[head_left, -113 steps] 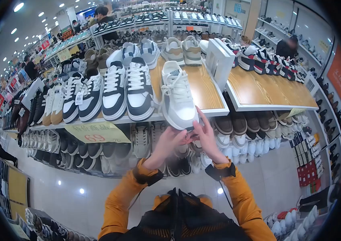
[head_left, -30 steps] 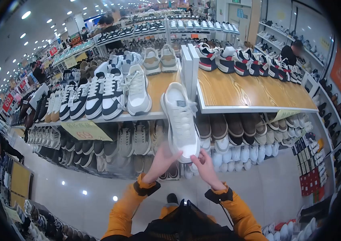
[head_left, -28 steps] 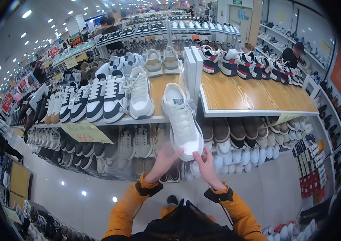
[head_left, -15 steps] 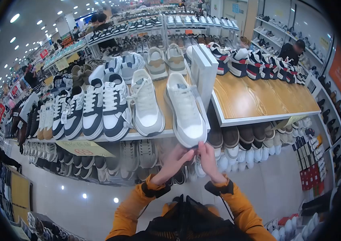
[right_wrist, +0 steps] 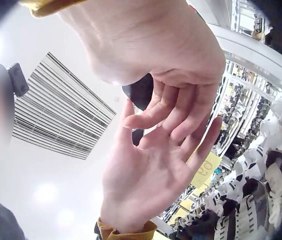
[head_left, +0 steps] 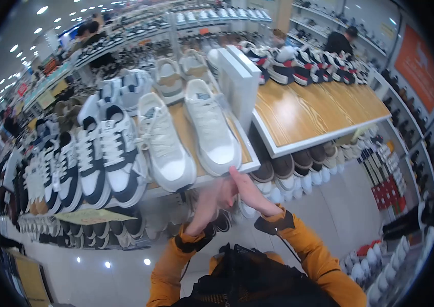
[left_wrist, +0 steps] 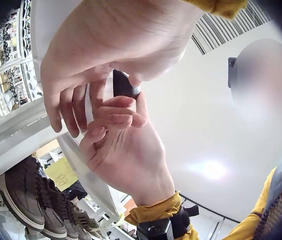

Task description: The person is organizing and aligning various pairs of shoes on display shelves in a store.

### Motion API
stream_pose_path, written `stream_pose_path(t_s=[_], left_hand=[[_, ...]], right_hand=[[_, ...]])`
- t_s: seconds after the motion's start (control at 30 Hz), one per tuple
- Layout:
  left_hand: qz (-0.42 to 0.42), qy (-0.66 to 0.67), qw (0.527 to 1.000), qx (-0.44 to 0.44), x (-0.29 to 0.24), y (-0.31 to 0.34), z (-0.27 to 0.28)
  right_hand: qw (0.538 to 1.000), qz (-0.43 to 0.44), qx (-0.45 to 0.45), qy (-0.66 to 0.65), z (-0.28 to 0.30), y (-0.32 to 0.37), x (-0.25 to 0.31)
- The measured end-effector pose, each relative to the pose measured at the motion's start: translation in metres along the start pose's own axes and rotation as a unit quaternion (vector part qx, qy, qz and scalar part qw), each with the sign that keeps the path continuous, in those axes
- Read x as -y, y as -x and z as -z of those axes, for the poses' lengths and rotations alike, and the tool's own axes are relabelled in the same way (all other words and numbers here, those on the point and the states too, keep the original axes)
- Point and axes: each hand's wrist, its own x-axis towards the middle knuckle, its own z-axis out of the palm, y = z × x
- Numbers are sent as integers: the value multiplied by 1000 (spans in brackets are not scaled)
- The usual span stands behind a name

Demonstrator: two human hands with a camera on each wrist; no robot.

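Observation:
A white and light-grey lace-up sneaker [head_left: 212, 128] stands on the wooden display shelf [head_left: 248, 157], toe at the front edge, beside a matching sneaker [head_left: 165, 146]. My right hand [head_left: 253, 194] touches its toe with the thumb, and the other fingers curl loosely below. Lower and to the left, my left hand [head_left: 208, 207] is blurred in the head view. In the right wrist view the left hand [right_wrist: 146, 175] has its palm up, fingers loosely extended and thumb at the dark toe sole [right_wrist: 140, 91]. The left wrist view shows the right hand [left_wrist: 128, 155] under that toe.
Navy-and-white sneakers [head_left: 117, 153] line the shelf to the left. A white upright divider [head_left: 240, 84] rises at the right, before another wooden shelf [head_left: 319, 115]. Brown shoes [head_left: 282, 168] sit on the tier below. A yellow price sign [head_left: 97, 216] hangs off the front edge.
The sneaker has gone from my hands in front of the shelf, back onto it beside its match. Both hands have loosened their hold at the toe. The head view has turned and moved closer.

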Motion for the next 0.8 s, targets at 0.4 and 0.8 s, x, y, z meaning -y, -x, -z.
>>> stream_pose_path(t_s=[0.4, 0.8], left_hand=[[181, 58, 980, 53, 115, 62, 32], [218, 91, 970, 51, 133, 32, 1]], right_hand=[[971, -225, -73, 35, 81, 76, -118], [964, -187, -178, -61, 144, 99, -154]])
